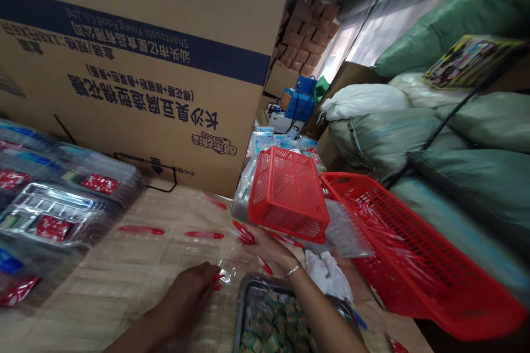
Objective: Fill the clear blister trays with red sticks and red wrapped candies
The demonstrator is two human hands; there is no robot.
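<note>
My left hand (188, 295) rests low on the woven mat, fingers curled round a small red piece in clear wrap (219, 277). My right hand (269, 248) reaches forward just under a small red mesh basket (287, 193); its fingers pinch several thin red packets (244, 233). More red packets (203, 235) lie loose on the mat. A metal tray (248, 300) with small green and brown blocks sits under my right forearm.
A large printed cardboard box (136, 66) stands behind the mat. Clear plastic packs (53, 209) are stacked at left. A long red basket (414, 253) with red packets tilts at right, beside green and white sacks (455, 132). Brown cartons are stacked far back.
</note>
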